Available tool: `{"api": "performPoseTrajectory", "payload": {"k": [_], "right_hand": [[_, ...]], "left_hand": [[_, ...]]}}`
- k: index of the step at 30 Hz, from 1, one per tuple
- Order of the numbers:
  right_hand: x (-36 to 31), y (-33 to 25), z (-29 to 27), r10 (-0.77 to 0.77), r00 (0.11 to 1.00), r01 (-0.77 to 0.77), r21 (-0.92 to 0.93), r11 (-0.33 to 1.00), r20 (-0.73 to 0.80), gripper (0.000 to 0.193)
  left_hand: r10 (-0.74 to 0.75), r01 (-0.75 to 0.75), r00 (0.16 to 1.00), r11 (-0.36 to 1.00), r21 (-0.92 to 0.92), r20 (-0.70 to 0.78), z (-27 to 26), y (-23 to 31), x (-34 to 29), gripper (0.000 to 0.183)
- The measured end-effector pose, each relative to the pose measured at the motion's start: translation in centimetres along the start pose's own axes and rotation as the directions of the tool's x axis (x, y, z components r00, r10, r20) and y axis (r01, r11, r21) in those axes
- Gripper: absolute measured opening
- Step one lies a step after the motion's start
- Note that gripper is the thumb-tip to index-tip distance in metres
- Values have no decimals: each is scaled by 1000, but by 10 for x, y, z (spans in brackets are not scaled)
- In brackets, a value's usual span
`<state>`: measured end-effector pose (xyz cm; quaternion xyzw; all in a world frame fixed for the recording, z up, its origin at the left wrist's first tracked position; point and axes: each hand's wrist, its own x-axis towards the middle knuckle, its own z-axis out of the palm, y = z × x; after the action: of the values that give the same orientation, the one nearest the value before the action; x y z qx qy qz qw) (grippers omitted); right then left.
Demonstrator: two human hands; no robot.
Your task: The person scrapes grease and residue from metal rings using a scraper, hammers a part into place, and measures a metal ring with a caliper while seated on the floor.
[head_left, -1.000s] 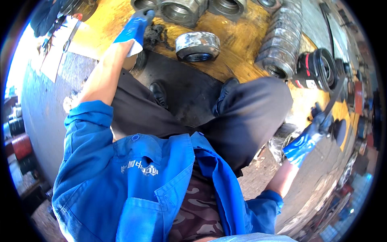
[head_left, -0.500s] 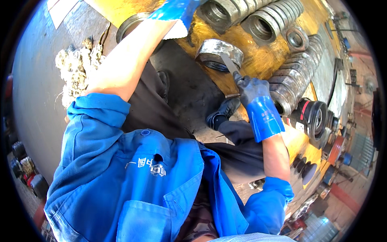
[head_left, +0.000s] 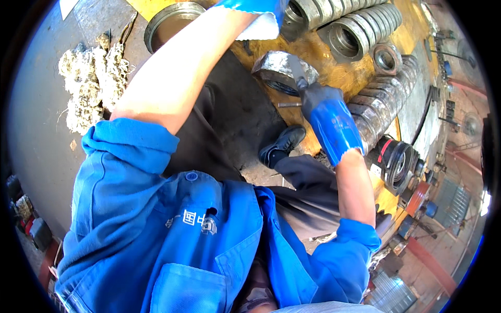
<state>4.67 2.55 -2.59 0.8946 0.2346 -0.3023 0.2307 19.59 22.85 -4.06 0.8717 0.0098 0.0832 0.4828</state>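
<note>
My right hand (head_left: 322, 101), in a blue glove with a dark grip, is closed round a flat-bladed metal tool (head_left: 296, 68). Its blade lies against the side of a short, worn metal ring (head_left: 275, 63) standing on the yellow surface. A thin metal rod (head_left: 289, 104) shows beside that hand; whether it belongs to the tool I cannot tell. My left hand (head_left: 261, 15), gloved in blue with a white cuff, reaches past the top edge, so its fingers are out of sight. Below its forearm is a round metal pan-like ring (head_left: 166, 23).
Rows of machined metal rings (head_left: 360, 34) and dull rings (head_left: 383, 96) lie at the upper right. A single nut-like ring (head_left: 386, 58) sits between them. Dark coiled rings (head_left: 399, 164) are right of my forearm. A bundle of frayed rope (head_left: 94, 78) lies at left.
My right hand has shifted up and slightly left, with the blade closer over the ring. My left arm has moved to the right along the top edge.
</note>
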Motion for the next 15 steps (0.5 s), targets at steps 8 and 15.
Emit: {"api": "performPoseTrajectory", "payload": {"k": [8,15], "right_hand": [[-15,-10,-14,-10,999,9,-25,1000,-42,34],[-11,-11,-17,2,999,-4,-40,999,-37,33]], "left_hand": [[153,-115,983,941,-318,97,-9,7,-4,33],[3,-2,1000,997,-82,11,-11,11,-3,29]]}}
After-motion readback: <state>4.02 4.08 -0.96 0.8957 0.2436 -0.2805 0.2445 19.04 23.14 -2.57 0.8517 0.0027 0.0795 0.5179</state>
